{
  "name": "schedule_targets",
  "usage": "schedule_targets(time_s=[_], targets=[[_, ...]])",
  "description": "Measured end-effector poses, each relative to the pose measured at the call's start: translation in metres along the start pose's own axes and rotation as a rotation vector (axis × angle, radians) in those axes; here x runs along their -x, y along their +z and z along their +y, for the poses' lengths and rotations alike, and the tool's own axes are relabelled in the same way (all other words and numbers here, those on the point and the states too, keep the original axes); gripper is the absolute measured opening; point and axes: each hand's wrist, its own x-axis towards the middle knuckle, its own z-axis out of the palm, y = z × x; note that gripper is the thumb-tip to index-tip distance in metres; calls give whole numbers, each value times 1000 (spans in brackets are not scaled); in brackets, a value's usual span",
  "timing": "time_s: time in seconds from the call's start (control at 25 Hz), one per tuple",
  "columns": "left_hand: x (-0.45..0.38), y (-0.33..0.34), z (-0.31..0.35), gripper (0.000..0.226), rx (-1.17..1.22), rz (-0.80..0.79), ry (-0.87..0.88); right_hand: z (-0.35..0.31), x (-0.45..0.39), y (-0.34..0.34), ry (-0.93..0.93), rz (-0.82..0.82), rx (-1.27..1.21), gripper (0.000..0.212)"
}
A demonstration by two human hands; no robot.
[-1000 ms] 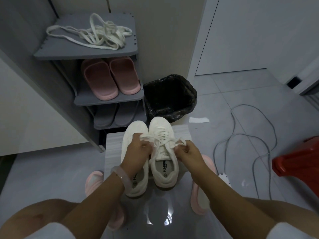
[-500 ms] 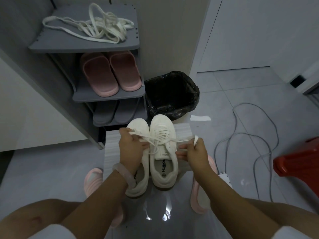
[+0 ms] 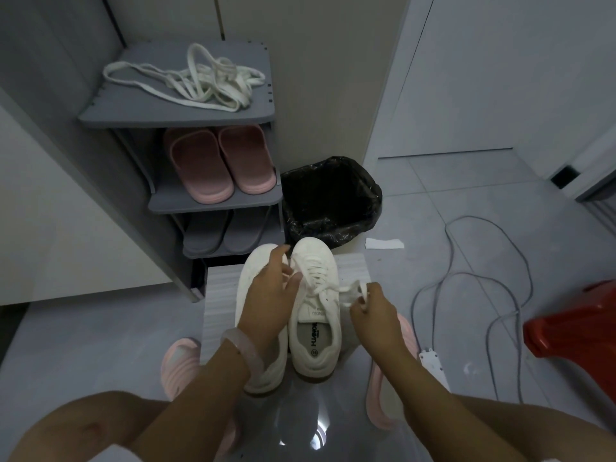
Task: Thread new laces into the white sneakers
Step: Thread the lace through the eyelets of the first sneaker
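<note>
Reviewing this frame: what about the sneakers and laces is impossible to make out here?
- Left sneaker, head view: the left hand covers its eyelets, so whether it is laced is hidden.
- Lace end: the right hand pinches it; its tip is blurred.
- Laces on the rack's top shelf: tangled, number unclear.

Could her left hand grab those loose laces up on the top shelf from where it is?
Probably yes: the left hand is open over the sneakers, and nothing stands between it and the loose laces on the top shelf, though she might lean forward.

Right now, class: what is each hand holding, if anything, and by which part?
The right hand pinches the lace near its free end. The left hand is open, holding nothing.
</note>
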Motion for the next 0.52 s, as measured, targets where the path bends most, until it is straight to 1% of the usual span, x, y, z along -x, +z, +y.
schedule_targets(time_s=[0.04, 0.08, 0.12, 0.16, 0.2, 0.28, 0.36, 0.4, 0.44, 0.52], targets=[[1, -1, -3, 53, 25, -22, -58, 0, 1, -2, -32, 37, 30, 36], [2, -1, -7, 59, -4, -37, -100, -2, 3, -2, -83, 67, 83, 48], [3, -1, -10, 60, -58, -41, -112, -5, 5, -1, -141, 86, 137, 55], [5, 0, -13, 57, -122, -18, -97, -7, 7, 2, -189, 91, 184, 56], [6, 1, -14, 50, -179, 2, -63, -8, 8, 6, -236, 89, 215, 53], [5, 2, -17, 31, -360, -63, 39, -11, 10, 15, -322, 69, 232, 39], [4, 4, -19, 28, -616, -179, 154, -13, 11, 19, -335, 16, 188, 33], [3, 5, -22, 27, -683, -209, 159, -13, 10, 21, -318, -23, 169, 33], [2, 5, -23, 26, -709, -220, 157, -13, 10, 22, -302, -50, 173, 33], [4, 5, -24, 24, -651, -188, 169, -15, 9, 22, -296, -59, 256, 27]])
